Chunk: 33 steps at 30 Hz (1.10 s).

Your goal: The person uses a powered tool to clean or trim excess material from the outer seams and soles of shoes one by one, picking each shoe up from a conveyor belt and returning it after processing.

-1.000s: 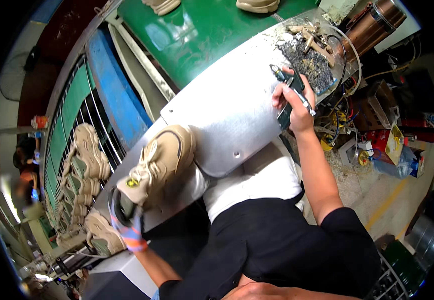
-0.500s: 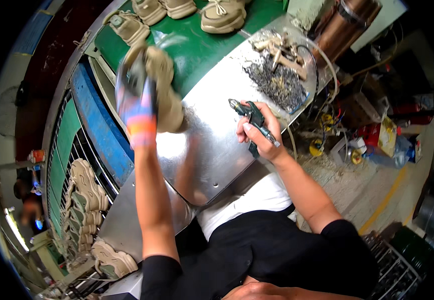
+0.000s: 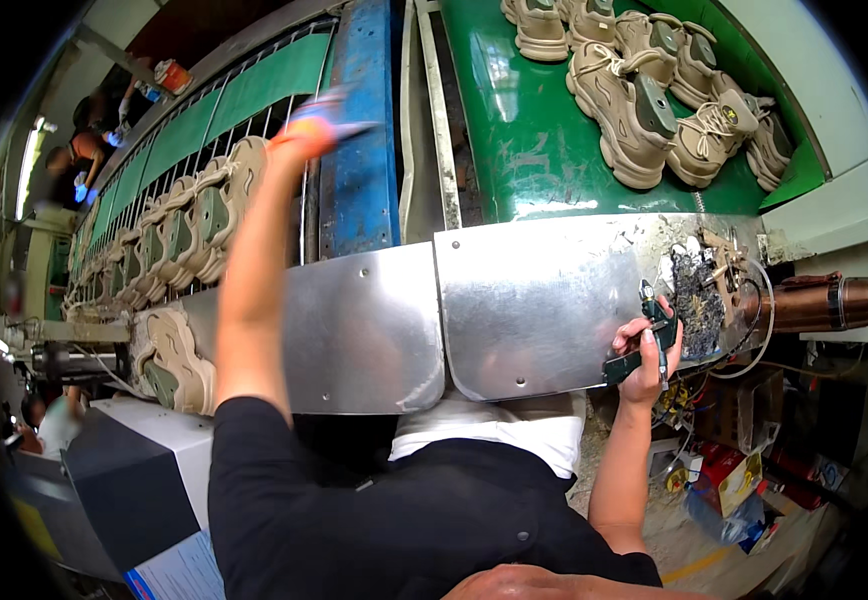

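Note:
My left hand (image 3: 312,130), in an orange and blue glove, is stretched far out over the rack's edge beside the blue metal panel (image 3: 362,130). Motion smears its fingers, so their state is hidden. Close by its wrist stands the nearest beige sneaker (image 3: 244,175) of a row on the rack. My right hand (image 3: 646,362) is closed around a small dark green pistol-shaped tool (image 3: 660,330) with a metal tip, held over the front edge of the steel tabletop (image 3: 544,290).
Several beige sneakers (image 3: 614,120) stand on the green belt (image 3: 514,150). Another sneaker (image 3: 179,360) lies at the tabletop's left end. At right are a heap of dark scraps (image 3: 696,300), a thin hose (image 3: 766,300) and a copper-coloured flask (image 3: 824,303). People (image 3: 89,150) are far left.
The view has swung left. My left hand, which held a sneaker over the tabletop, has moved left to the rack and no sneaker shows in it now. My right hand keeps the tool.

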### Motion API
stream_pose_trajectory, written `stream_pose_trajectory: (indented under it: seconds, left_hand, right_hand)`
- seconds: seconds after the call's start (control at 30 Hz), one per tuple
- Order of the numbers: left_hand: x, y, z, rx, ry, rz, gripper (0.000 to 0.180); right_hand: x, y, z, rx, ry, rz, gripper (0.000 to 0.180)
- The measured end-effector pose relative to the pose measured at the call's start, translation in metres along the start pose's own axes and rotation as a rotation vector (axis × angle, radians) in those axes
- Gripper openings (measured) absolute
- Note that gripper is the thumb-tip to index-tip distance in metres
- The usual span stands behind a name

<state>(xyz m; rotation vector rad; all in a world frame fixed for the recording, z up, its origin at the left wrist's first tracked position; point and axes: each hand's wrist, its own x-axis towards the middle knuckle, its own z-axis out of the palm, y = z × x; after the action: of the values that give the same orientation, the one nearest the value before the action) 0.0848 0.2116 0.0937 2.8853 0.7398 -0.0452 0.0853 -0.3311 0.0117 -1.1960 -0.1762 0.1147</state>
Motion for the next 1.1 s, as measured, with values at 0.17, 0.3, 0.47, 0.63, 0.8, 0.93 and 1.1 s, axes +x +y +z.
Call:
stream_pose_trajectory:
  seconds: [0.17,0.3,0.47,0.63,0.8,0.93,1.1]
  left_hand:
    - [-0.083,-0.325,-0.031,0.468,0.165,-0.382,0.092]
    - [-0.062,-0.244,0.012,0.069,0.248,-0.502,0.073]
    - [-0.101,-0.255,0.018,0.151,0.592,-0.269,0.046]
    - [-0.238,-0.065,-0.015,-0.507,0.458,0.49,0.015]
    - [-0.295,0.021,0.002,0.078,0.031,0.722,0.036]
    - [-0.307,0.064,-0.026,0.015,0.173,0.801,0.055]
    - [-0.273,0.125,0.009,0.587,0.176,1.158,0.067]
  right_hand:
    - [0.005,0.006,0.002,0.095,-0.034,0.063,0.055]
    - [0.007,0.005,-0.01,-0.038,0.022,-0.027,0.054]
    - [0.006,0.004,-0.011,-0.025,0.011,-0.095,0.045]
    - [-0.002,0.002,-0.005,-0.06,0.025,-0.069,0.045]
    - [-0.005,0.001,-0.008,-0.034,-0.002,-0.068,0.043]
    - [-0.009,0.001,-0.01,-0.04,0.009,-0.085,0.042]
    - [-0.005,0.001,-0.004,0.007,-0.033,-0.095,0.042]
